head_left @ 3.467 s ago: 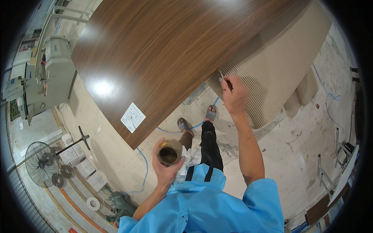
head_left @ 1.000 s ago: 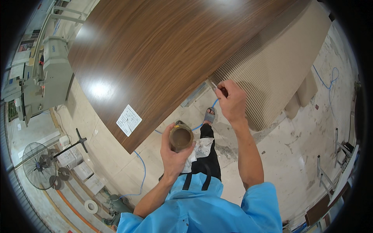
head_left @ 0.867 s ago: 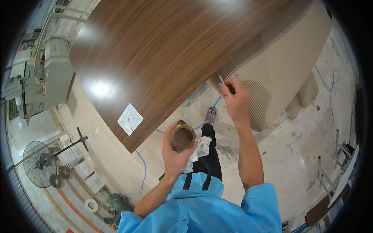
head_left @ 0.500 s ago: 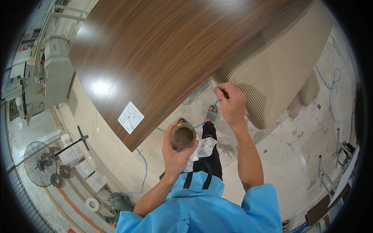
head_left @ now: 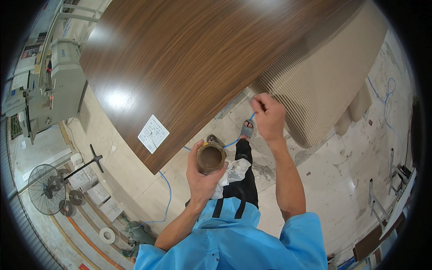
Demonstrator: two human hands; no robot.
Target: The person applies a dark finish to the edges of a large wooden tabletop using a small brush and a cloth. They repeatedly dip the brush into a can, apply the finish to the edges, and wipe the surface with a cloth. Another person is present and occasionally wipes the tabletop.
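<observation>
My left hand (head_left: 200, 182) is wrapped round an open round tub (head_left: 211, 158) of brown paint or paste, held upright in front of my body. My right hand (head_left: 271, 119) is raised, fingers curled in a pinch with the thumb; whatever it may hold is too small and blurred to make out. It hovers between the edge of a dark wood-grain panel (head_left: 193, 67) and a beige ribbed piece (head_left: 315, 96), apparently touching neither. A white label (head_left: 153, 133) lies on the panel's near corner. Crumpled white paper or cloth (head_left: 237, 170) shows at my thigh, beside the tub.
On the left are a grey-green machine (head_left: 63, 90), a black fan (head_left: 46, 189) and white boxes (head_left: 97, 195). A blue hose (head_left: 168, 198) runs over the floor past my feet. Metal frames (head_left: 378, 202) and boards stand at the right rim.
My right hand has shifted slightly upward, its fingers still curled. The left hand keeps hold of the tub, which has barely moved.
</observation>
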